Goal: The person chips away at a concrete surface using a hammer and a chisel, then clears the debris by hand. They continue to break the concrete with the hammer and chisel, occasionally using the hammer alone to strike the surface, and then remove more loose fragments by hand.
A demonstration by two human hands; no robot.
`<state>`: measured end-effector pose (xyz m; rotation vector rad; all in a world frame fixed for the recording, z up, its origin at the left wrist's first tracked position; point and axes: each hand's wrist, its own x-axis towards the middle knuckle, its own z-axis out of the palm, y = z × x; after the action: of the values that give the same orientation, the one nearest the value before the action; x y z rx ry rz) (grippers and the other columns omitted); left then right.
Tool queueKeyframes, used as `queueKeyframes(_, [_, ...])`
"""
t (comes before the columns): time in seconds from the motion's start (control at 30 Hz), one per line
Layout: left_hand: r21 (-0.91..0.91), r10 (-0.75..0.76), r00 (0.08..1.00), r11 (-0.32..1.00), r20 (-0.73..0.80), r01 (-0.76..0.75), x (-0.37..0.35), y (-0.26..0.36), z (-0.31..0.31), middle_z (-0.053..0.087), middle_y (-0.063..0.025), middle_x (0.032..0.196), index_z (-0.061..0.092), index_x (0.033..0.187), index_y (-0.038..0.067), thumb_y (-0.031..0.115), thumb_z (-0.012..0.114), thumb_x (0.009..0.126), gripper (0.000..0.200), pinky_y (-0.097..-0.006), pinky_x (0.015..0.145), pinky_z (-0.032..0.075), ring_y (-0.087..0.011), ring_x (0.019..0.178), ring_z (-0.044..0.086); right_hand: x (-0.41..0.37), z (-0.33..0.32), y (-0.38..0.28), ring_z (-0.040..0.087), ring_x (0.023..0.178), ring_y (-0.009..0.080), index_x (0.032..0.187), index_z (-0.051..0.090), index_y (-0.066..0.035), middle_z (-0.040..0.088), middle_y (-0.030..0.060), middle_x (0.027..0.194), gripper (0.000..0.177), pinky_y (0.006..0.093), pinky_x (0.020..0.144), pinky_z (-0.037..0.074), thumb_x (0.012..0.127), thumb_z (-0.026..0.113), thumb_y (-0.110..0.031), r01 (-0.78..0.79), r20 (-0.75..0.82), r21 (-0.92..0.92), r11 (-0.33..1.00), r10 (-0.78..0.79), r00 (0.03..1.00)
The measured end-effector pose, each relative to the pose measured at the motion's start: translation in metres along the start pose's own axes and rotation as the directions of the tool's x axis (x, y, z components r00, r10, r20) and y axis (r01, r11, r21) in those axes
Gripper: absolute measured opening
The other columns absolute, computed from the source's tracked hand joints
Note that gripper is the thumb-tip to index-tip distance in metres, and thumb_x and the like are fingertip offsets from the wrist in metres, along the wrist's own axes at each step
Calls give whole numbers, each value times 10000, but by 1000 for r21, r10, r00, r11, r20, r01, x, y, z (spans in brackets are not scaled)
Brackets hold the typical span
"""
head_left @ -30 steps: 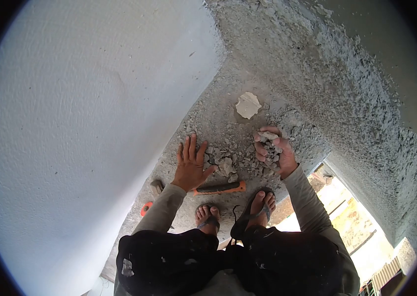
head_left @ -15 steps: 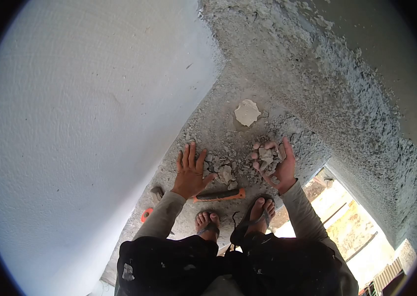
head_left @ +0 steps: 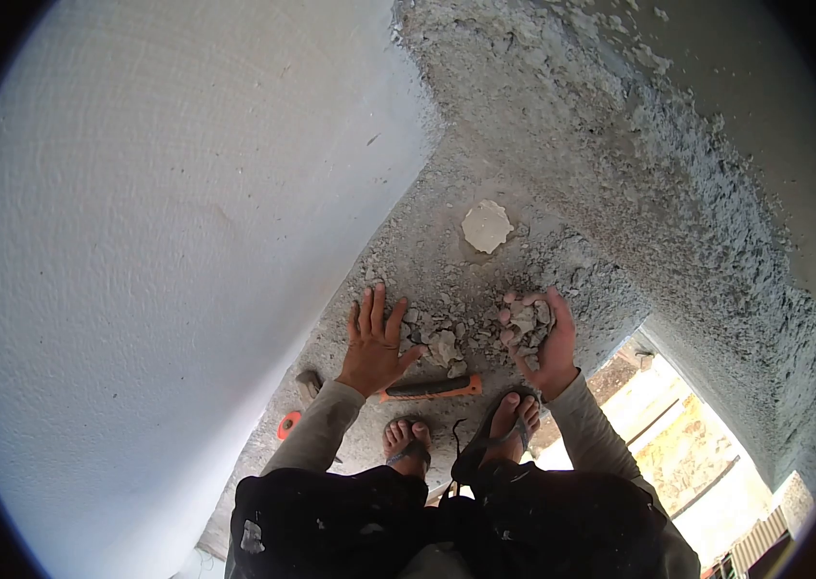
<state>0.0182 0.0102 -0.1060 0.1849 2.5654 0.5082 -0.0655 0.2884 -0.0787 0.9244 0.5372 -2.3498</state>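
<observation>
My right hand [head_left: 555,349] is turned palm up and cups a heap of grey rubble pieces [head_left: 528,322], its fingers curled round them. Palm down, my left hand [head_left: 371,353] lies on the dusty floor with its fingers spread, holding nothing. Between the hands is a loose pile of broken chunks [head_left: 444,349], close to my left thumb. An orange and black tool handle [head_left: 430,388] lies just below this pile, in front of my feet.
A smooth pale wall [head_left: 157,241] rises at the left and a rough plastered wall [head_left: 620,174] at the right. A pale round patch [head_left: 487,227] marks the floor ahead. An orange round object [head_left: 288,425] and a hammer-like head [head_left: 309,386] lie left. Bright opening at lower right.
My right hand has curled more closely around the rubble and shifted slightly. My left hand has stayed spread on the floor, nearly unmoved. The view has shifted slightly.
</observation>
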Motion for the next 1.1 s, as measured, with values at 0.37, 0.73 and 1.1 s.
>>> queueKeyframes(0.37, [13, -5, 1000, 1000, -2, 5, 0, 1, 0, 1, -266, 1586, 182, 1523, 106, 557, 619, 881, 898, -622, 1146, 69, -478, 1462, 10, 93, 46, -29, 623, 762, 198, 934, 626, -9, 635, 125, 994, 168, 300, 616, 490, 984, 568, -158, 723, 523, -400, 564, -507, 685])
queueKeyframes(0.73, [-2, -8, 999, 1000, -44, 8, 0, -1, 1, 36, -242, 1597, 228, 1530, 137, 584, 593, 892, 861, -635, 1136, 120, -462, 1469, 59, 143, 46, -26, 621, 764, 154, 910, 644, 26, 651, 110, 981, 60, 298, 713, 515, 933, 617, -23, 841, 664, -516, 166, -542, 515])
queueKeyframes(1.1, [23, 11, 999, 1000, -32, -11, 0, -1, 2, 15, -253, 1588, 187, 1527, 117, 578, 598, 888, 889, -630, 1140, 92, -477, 1462, 30, 139, 39, -39, 629, 793, 166, 945, 638, 19, 649, 117, 991, 55, 309, 739, 529, 936, 618, -31, 817, 681, -487, 307, -453, 576])
